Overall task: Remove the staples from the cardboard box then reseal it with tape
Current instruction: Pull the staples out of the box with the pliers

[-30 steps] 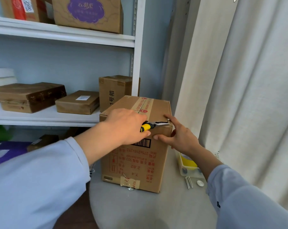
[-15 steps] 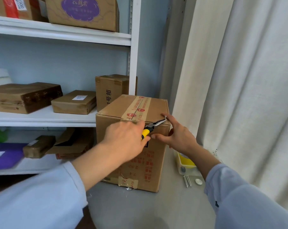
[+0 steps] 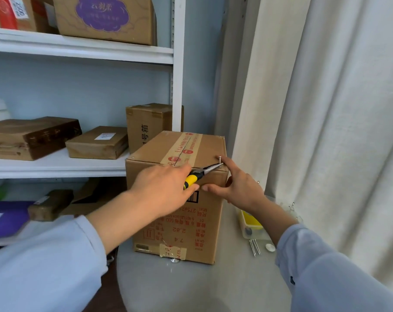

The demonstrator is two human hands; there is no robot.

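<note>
Box (image 3: pixel 177 199) between hands, left (image 3: pixel 161 194) gripping pliers (image 3: pixel 201 174), right (image 3: pixel 238 188) bracing corner

Bare counter (image 3: pixel 191 287) is left in front of the cardboard box (image 3: pixel 179 221). The right is closed off by the curtain (image 3: pixel 326 131), a yellow container (image 3: pixel 250 224) and loose nails (image 3: pixel 254 247); the left by the shelf (image 3: pixel 56 164).

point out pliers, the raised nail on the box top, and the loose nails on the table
pliers (image 3: pixel 192 180), head view, on the yellow handle.
raised nail (image 3: pixel 219 157), head view, on its head, near the box's right top edge.
loose nails (image 3: pixel 254 247), head view, mid-shaft, right of the box.
</note>
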